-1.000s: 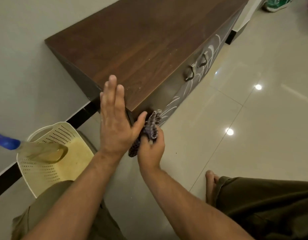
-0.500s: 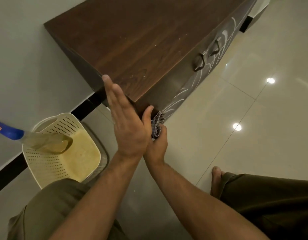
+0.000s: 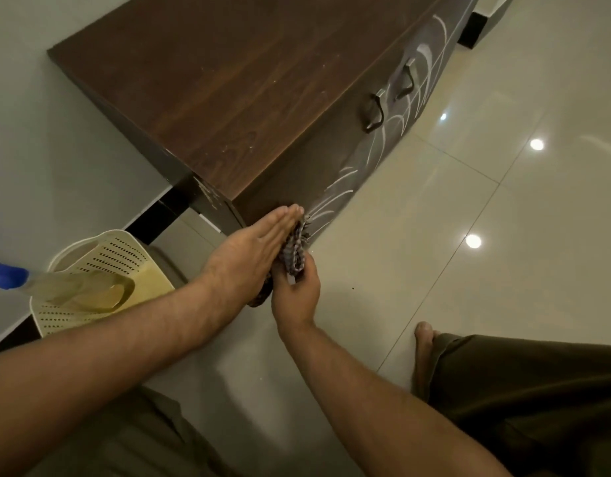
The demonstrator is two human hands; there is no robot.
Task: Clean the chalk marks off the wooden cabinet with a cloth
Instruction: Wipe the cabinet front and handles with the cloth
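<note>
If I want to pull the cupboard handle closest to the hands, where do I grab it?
Grab the straight middle of the nearer handle, reaching in from the open floor side in front of the cabinet. It is a bent bar fixed at both ends that stands off the front, so your fingers can probably hook behind the middle.

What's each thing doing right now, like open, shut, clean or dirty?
left hand, flat, fingers straight, against the cloth.
right hand, gripping the cloth.
cloth, bunched against the cabinet's front corner.
cabinet, doors shut, front chalky.
chalk marks, not yet wiped off.
basket, on the floor beside the cabinet.
</note>
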